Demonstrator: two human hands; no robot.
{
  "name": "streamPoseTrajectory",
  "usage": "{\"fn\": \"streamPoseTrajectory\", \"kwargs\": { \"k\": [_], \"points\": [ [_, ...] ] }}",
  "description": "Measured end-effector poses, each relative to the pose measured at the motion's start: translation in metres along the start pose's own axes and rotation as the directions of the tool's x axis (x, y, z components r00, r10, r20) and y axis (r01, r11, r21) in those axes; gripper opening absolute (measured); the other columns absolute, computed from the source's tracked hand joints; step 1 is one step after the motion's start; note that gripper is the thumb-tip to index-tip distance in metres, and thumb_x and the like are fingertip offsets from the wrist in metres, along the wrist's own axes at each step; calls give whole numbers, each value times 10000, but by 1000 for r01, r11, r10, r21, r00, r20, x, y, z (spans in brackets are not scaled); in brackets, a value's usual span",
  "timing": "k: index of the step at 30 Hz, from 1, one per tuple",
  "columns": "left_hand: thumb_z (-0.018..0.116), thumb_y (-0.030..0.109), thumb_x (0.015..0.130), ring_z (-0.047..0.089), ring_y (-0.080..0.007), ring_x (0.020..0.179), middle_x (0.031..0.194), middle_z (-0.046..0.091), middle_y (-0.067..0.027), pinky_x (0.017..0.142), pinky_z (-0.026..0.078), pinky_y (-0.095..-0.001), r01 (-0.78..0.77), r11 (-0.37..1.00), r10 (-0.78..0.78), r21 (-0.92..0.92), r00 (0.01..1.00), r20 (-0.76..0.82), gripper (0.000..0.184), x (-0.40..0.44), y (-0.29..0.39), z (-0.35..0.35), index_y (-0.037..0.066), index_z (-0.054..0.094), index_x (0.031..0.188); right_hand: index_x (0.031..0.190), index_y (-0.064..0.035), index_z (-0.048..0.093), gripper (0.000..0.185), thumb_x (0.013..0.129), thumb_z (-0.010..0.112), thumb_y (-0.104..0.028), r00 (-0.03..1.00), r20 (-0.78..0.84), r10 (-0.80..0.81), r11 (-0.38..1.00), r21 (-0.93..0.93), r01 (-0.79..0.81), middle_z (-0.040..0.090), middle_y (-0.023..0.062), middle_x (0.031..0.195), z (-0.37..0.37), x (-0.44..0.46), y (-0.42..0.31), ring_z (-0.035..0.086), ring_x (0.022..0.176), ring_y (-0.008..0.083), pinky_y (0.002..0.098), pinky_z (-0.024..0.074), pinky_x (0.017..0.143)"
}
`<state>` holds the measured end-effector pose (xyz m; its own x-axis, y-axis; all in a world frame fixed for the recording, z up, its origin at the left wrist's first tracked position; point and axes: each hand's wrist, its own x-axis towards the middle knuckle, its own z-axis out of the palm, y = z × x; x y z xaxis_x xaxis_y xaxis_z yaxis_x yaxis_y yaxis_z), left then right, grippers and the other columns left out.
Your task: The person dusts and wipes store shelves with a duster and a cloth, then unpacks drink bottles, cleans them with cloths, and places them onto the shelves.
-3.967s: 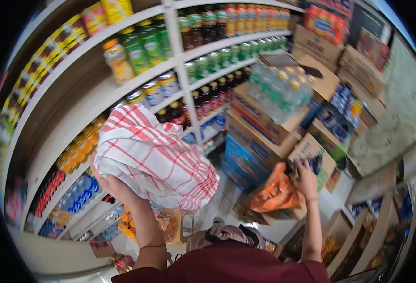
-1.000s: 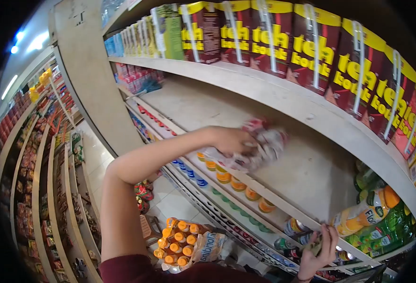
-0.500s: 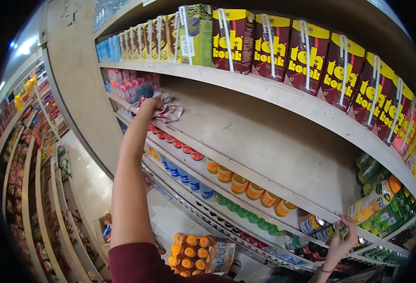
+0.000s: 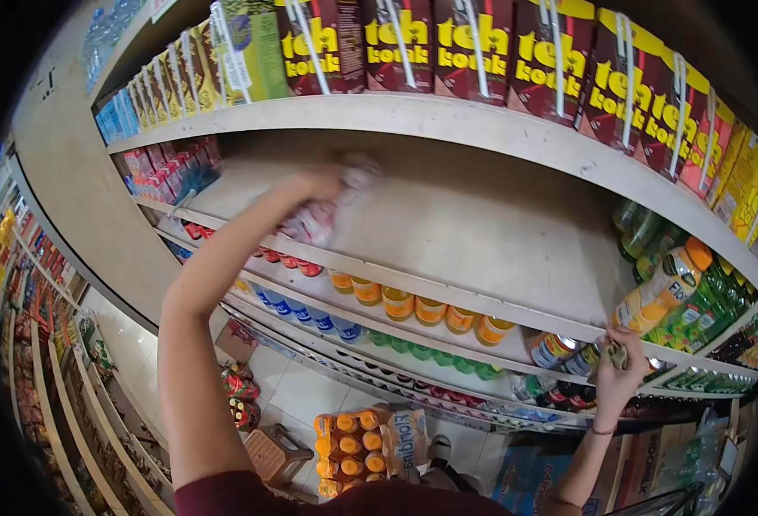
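My left hand, blurred by motion, is closed on a red and white checked cloth that lies against the bare surface of the middle shelf. At the shelf's front edge, low on the right, my right hand has its fingers curled round a small crumpled greenish-brown item, whose kind I cannot make out. Just above that hand an orange-capped juice bottle leans beside green bottles.
Tea cartons line the shelf above. Small pink cartons stand at the shelf's left end. Orange-topped bottles fill part of the shelf below. On the floor are a wrapped bottle pack and a brown stool.
Since half a second ago, my left hand has moved the cloth rightward along the shelf, away from the pink cartons. My right hand stays by the shelf edge. The camera view has shifted.
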<state>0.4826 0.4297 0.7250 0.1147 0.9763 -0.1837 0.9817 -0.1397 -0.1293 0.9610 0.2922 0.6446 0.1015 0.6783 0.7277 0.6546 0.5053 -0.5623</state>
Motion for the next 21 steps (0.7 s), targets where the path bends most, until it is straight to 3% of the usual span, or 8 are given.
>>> {"fn": "streamPoseTrajectory", "kwargs": {
  "k": [2, 6, 9, 12, 15, 16, 17, 21],
  "points": [
    [467, 71, 676, 587, -326, 914, 976, 612, -197, 802, 456, -402, -338, 940, 311, 48, 789, -530, 343, 58, -86, 67, 21, 621, 978, 805, 43, 582, 151, 668, 570, 106, 1000, -1, -3, 1000, -28, 3, 614, 143, 823, 0, 0, -2, 601, 796, 242, 289, 441, 757],
    [491, 100, 686, 569, -340, 943, 1048, 586, -204, 856, 432, -396, -298, 900, 252, 317, 951, 176, 379, 34, 46, -1, 17, 582, 1045, 806, 46, 579, 166, 659, 567, 119, 1000, -3, 16, 1000, 18, -16, 610, 137, 821, 1, -1, 0, 595, 799, 236, 285, 436, 765],
    [493, 71, 687, 545, -317, 983, 1057, 571, -213, 906, 395, -362, -668, 637, 585, -384, 744, -325, 413, -2, 128, 12, 1, 566, 1088, 811, 44, 579, 177, 655, 563, 127, 1000, -9, 12, 1000, 16, -12, 610, 136, 824, 2, -2, 2, 594, 800, 236, 283, 436, 767],
    [472, 21, 665, 538, -299, 999, 1042, 569, -222, 922, 382, -347, -753, 591, 676, -288, 658, -332, 430, -46, 149, 2, -15, 559, 1085, 826, 33, 589, 187, 660, 577, 120, 1000, -1, -2, 1000, -6, 2, 612, 135, 831, 2, -2, 4, 595, 805, 238, 286, 441, 758],
    [448, 24, 716, 550, -327, 971, 1022, 579, -211, 855, 426, -379, -385, 876, 363, -291, 923, -128, 377, -72, 85, -2, 21, 570, 1073, 839, 26, 599, 184, 671, 598, 101, 1000, -3, 2, 1000, -5, -2, 611, 133, 831, 1, -2, 2, 594, 797, 238, 287, 443, 751],
    [472, 7, 701, 584, -325, 918, 963, 602, -204, 784, 467, -397, -352, 932, 314, -89, 905, -287, 332, -82, 49, 4, 26, 604, 1005, 838, 26, 599, 184, 670, 597, 102, 1000, -2, -1, 1000, -4, 1, 611, 133, 831, 1, -2, 2, 593, 795, 238, 287, 443, 750],
    [522, 48, 690, 620, -320, 820, 872, 631, -173, 693, 499, -405, 77, 967, -16, 241, 969, -247, 259, -96, 26, 4, 44, 642, 920, 838, 27, 598, 185, 669, 596, 103, 1000, -1, -4, 1000, -3, 4, 611, 133, 830, 0, -1, 2, 593, 792, 238, 287, 443, 749],
    [514, 138, 696, 626, -309, 721, 772, 636, -151, 616, 503, -396, 537, 778, -310, 327, 780, -544, 210, -173, -14, -17, 84, 670, 826, 833, 28, 592, 198, 662, 570, 127, 1000, -4, -4, 1000, 22, 4, 608, 124, 829, 3, -2, 8, 589, 786, 223, 281, 442, 747]
  ]
}}
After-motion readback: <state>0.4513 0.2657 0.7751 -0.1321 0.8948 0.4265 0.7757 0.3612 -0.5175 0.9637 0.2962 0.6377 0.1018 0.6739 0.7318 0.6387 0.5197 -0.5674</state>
